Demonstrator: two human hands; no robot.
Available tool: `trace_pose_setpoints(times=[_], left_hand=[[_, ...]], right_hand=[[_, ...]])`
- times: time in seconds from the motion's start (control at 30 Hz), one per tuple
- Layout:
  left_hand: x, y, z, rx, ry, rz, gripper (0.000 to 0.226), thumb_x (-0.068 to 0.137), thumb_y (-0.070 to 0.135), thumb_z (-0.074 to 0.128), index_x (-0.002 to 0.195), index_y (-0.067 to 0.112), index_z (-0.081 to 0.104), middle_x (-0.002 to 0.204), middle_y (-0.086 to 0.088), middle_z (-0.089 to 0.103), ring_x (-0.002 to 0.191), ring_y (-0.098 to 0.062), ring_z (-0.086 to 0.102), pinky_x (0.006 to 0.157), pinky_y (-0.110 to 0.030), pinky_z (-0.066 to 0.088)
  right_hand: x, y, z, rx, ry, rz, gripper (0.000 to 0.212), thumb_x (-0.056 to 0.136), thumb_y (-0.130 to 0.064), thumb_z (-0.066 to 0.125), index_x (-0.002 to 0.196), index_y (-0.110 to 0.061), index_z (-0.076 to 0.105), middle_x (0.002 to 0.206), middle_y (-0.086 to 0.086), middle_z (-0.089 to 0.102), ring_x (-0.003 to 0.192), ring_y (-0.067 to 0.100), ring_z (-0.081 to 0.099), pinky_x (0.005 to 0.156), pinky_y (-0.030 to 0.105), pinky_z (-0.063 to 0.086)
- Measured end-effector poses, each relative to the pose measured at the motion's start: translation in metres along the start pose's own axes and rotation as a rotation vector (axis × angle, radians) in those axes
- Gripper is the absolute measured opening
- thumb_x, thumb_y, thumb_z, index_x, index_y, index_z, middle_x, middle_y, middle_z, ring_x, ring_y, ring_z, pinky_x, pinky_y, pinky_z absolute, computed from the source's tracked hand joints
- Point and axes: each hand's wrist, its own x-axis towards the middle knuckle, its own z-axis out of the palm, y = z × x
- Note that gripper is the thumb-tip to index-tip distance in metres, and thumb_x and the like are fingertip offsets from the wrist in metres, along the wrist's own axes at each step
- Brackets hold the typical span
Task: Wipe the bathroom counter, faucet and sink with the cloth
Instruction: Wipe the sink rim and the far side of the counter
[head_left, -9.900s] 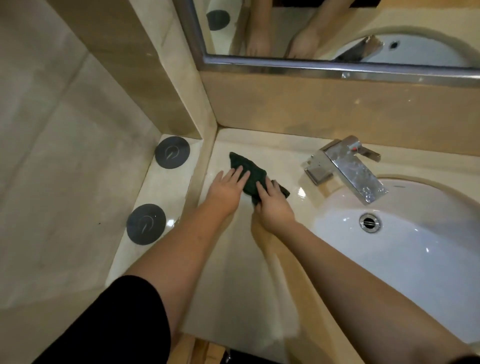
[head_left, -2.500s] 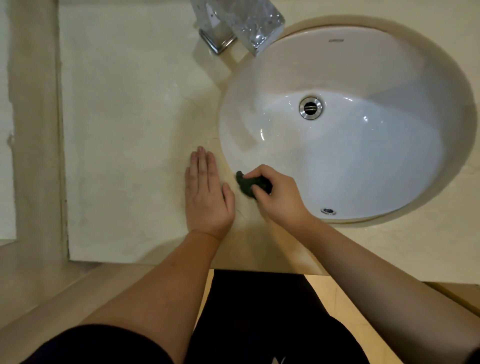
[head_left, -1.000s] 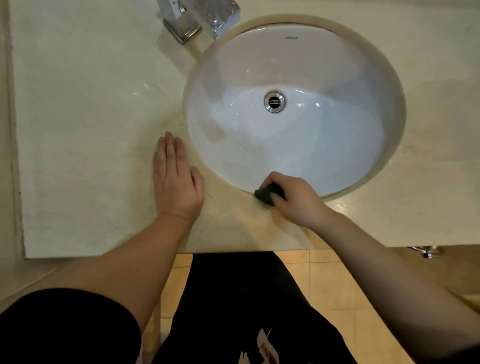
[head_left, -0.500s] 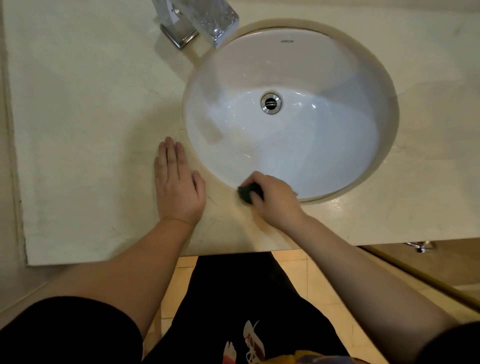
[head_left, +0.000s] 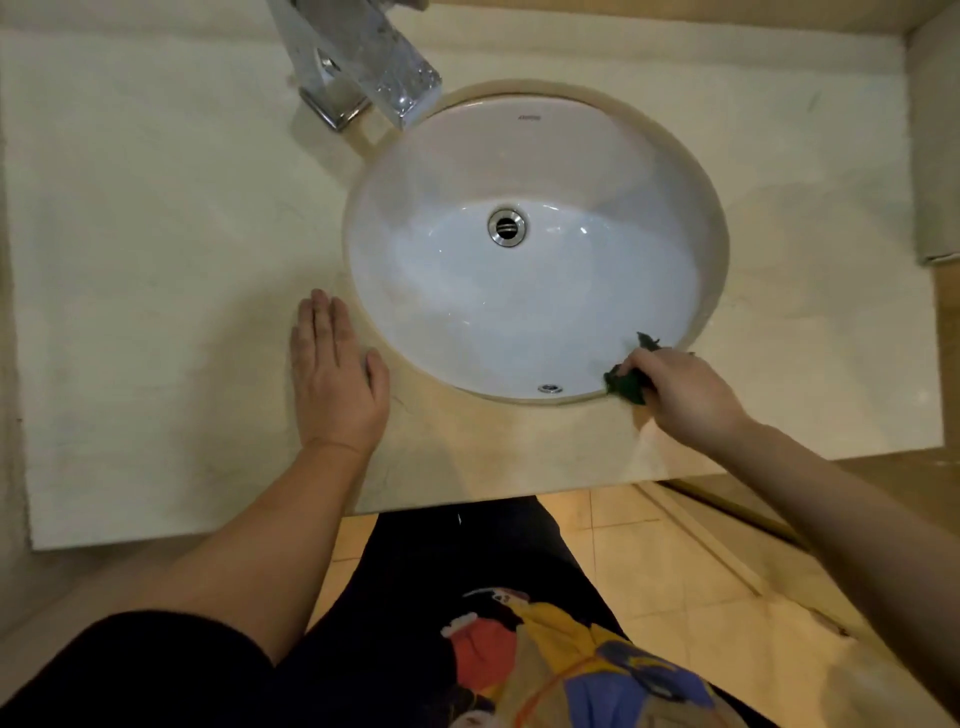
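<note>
Your right hand (head_left: 680, 395) grips the crumpled dark green cloth (head_left: 626, 385) against the near right rim of the round white ceramic sink (head_left: 597, 171). Your left hand (head_left: 335, 384) lies flat, fingers straight, on the cream marble counter (head_left: 156, 249).

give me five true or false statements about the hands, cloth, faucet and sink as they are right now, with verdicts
1. The right hand grips the dark green cloth. True.
2. The left hand rests inside the sink. False: it lies flat on the counter, just left of the sink.
3. The cloth is at the sink's near right rim. True.
4. The faucet stands at the right side of the sink. False: it stands at the sink's far left.
5. The cloth covers the drain. False: the drain is uncovered, well away from the cloth.
</note>
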Motion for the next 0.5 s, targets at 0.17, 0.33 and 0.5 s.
trace_pose_setpoints(times=[0.17,0.33,0.5], left_hand=[[-0.001,0.002,0.001,-0.013,0.003,-0.006,0.061,0.093,0.027,0.029,0.145,-0.004,0.029,0.154,-0.021,0.024,0.144,-0.033,0.018,0.120,-0.041,0.010],[-0.006,0.008,0.000,0.041,0.065,0.044,0.049,0.094,0.020,0.039,0.139,0.001,0.041,0.150,-0.020,0.035,0.140,-0.035,0.029,0.116,-0.049,0.011],[-0.012,0.035,-0.002,0.124,0.104,-0.030,0.038,0.094,0.008,0.045,0.131,0.002,0.048,0.145,-0.018,0.043,0.137,-0.036,0.033,0.114,-0.054,0.019]], right_hand=[[0.010,-0.004,0.008,0.019,0.081,0.110,0.024,0.082,-0.002,0.055,0.101,-0.014,0.063,0.090,0.013,0.066,0.082,0.033,0.061,0.067,0.033,0.044],[0.003,-0.076,0.036,0.297,0.047,-0.037,0.025,0.083,-0.006,0.052,0.104,-0.017,0.060,0.097,0.006,0.067,0.090,0.026,0.058,0.075,0.041,0.049],[0.004,-0.008,0.016,0.183,0.007,-0.107,0.023,0.085,-0.008,0.054,0.104,-0.019,0.060,0.098,0.009,0.064,0.088,0.029,0.060,0.073,0.040,0.050]])
